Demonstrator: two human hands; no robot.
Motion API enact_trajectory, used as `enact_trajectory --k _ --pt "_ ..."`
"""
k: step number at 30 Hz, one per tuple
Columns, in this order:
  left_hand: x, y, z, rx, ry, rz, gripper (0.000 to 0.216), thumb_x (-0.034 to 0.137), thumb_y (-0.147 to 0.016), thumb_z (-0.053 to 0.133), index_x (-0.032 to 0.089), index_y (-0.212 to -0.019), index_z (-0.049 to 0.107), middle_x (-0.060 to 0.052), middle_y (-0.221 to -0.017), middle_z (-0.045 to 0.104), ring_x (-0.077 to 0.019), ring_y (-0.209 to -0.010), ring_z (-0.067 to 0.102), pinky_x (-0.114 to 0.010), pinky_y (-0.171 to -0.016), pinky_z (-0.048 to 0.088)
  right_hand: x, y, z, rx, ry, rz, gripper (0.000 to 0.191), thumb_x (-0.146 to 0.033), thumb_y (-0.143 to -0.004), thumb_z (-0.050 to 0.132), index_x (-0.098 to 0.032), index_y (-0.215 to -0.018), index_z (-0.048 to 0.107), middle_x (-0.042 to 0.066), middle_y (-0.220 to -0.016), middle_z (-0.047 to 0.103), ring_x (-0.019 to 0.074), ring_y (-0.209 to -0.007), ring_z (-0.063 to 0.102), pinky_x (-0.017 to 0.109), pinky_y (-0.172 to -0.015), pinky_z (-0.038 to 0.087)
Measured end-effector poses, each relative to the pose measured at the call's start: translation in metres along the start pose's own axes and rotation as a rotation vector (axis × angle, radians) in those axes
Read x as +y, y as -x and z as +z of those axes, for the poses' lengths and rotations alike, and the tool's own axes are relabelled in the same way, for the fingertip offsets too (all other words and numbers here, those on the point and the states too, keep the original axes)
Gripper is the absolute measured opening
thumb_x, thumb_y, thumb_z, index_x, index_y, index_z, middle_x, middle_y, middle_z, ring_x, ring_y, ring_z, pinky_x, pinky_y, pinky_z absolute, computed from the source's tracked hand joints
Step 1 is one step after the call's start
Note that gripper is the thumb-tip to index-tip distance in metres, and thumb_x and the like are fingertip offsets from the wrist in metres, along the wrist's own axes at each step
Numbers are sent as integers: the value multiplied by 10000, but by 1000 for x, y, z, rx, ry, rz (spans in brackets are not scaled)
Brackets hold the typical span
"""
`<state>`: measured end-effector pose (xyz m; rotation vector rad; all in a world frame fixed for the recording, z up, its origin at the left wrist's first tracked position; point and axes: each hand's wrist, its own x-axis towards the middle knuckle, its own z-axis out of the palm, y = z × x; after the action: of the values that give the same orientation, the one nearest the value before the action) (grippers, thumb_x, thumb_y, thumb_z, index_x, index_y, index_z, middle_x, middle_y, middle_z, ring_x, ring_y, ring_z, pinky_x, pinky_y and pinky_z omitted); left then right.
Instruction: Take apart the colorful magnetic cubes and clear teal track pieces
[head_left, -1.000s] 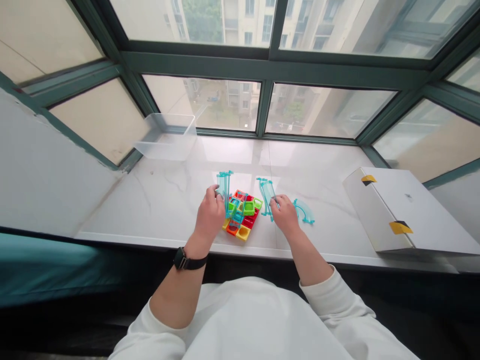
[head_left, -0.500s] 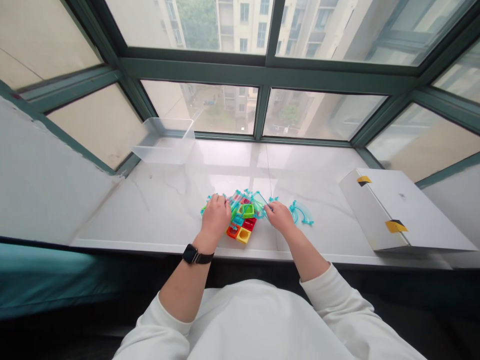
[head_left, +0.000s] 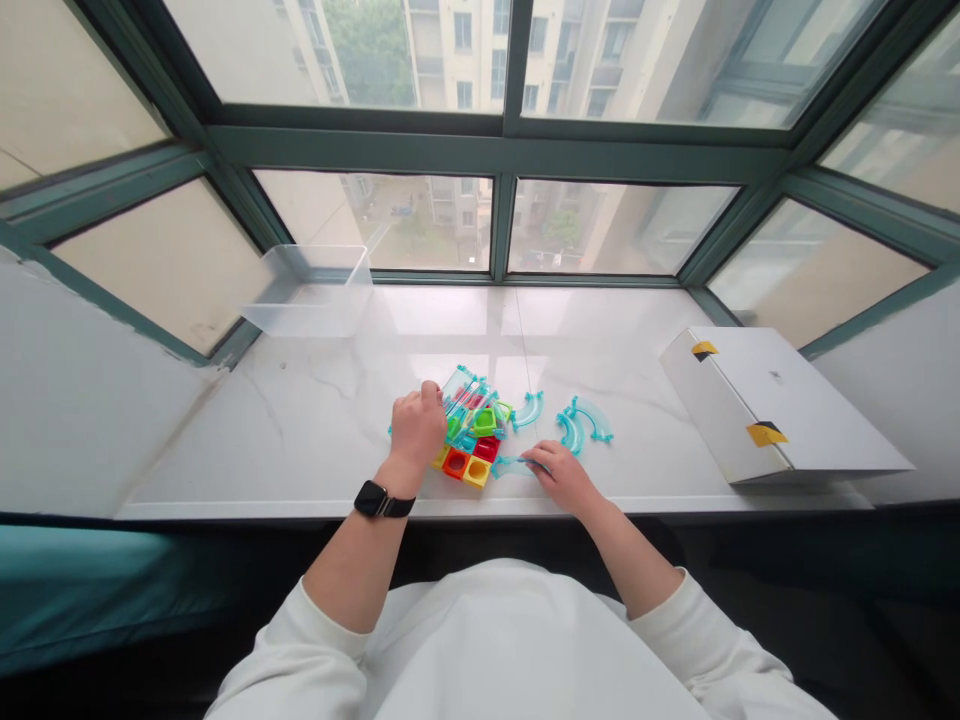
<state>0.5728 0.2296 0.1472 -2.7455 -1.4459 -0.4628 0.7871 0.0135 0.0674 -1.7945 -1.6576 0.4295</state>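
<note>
A cluster of coloured square blocks (head_left: 472, 455), red, orange, yellow and green, lies on the white marble sill (head_left: 315, 410). Clear teal track pieces (head_left: 465, 390) lie tipped across its top. My left hand (head_left: 417, 428), with a black watch on the wrist, is closed on the left end of those teal pieces. My right hand (head_left: 559, 475) rests on the sill right of the blocks, its fingers pinching a curved teal piece (head_left: 511, 464) that lies flat. Three more curved teal pieces (head_left: 581, 420) lie loose further right.
A clear plastic tub (head_left: 311, 290) stands at the back left by the window. A white cardboard box (head_left: 772, 405) with yellow tape lies at the right. The sill's front edge runs just below my hands. Window frames close off the back.
The upright teal pieces that I held have come down onto the blocks and the sill. My right hand has moved down towards the front edge. The view has shifted left.
</note>
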Motion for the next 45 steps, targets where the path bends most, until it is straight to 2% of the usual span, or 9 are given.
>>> enact_trajectory --k 4,9,15,20,24,27,33,38,45 --pt "4 -1 -10 82 54 41 285 301 -1118 348 182 -1158 603 -96 -852 719 -283 -835 695 -380 -807 469 -1 -9 14 -11 175 -94 243 -185 -1018 602 -299 -1058 813 103 -1244 676 282 -1201 606 464 -1037 493" --pt "36 15 -26 122 220 139 276 335 -1120 387 222 -1266 592 -91 -1034 755 -258 -962 726 -341 -811 515 -5 -32 27 79 316 -25 241 -107 -917 665 -280 -1004 809 107 -1346 641 311 -1311 536 495 -1108 453" --pt "101 43 -18 -179 308 306 451 98 -1003 440 171 -1445 493 -148 -1283 687 -245 -1097 722 -337 -880 573 -9 -43 33 137 452 119 414 -139 -881 667 -235 -1275 748 159 -1457 590 361 -1380 482 553 -1210 346" --pt "129 61 7 -283 339 305 742 0 -926 448 227 -1621 327 -164 -1387 588 -231 -1079 713 -336 -889 577 23 -17 -9 261 424 118 438 -295 -932 646 -224 -1363 674 150 -1507 555 375 -1481 405 602 -1281 232" --pt "144 70 28 -362 250 366 579 -49 -895 467 188 -1415 559 -179 -1359 586 -222 -1032 709 -325 -907 558 76 -3 -61 452 345 587 523 -423 -974 596 -157 -1425 602 215 -1405 610 370 -1327 550 516 -1154 410" --pt "155 70 41 -416 133 379 400 -37 -901 506 128 -1242 635 -195 -1274 620 -242 -1008 705 -323 -869 548 104 -11 -78 297 261 815 679 -506 -939 664 -109 -1480 556 229 -1333 658 363 -1246 619 447 -1047 482" --pt "156 70 43 -374 68 340 321 127 -975 552 104 -1284 634 -239 -1309 613 -334 -1167 632 -385 -885 536 100 -42 -52 120 245 739 541 -504 -937 699 -168 -1359 659 166 -1220 740 292 -1094 698 345 -891 501" --pt "155 66 38 -238 86 400 555 405 -990 644 182 -1486 533 -202 -1403 592 -366 -1234 572 -458 -964 499 79 -57 -24 111 252 658 503 -493 -943 700 -176 -1331 663 183 -1307 723 293 -1159 695 347 -914 503" --pt "148 49 47 -356 138 409 208 326 -1007 627 165 -1102 720 -159 -1098 683 -317 -1052 660 -420 -867 504 67 -66 -7 125 227 595 410 -449 -997 632 -197 -1317 680 152 -1307 732 286 -1175 696 353 -927 516"
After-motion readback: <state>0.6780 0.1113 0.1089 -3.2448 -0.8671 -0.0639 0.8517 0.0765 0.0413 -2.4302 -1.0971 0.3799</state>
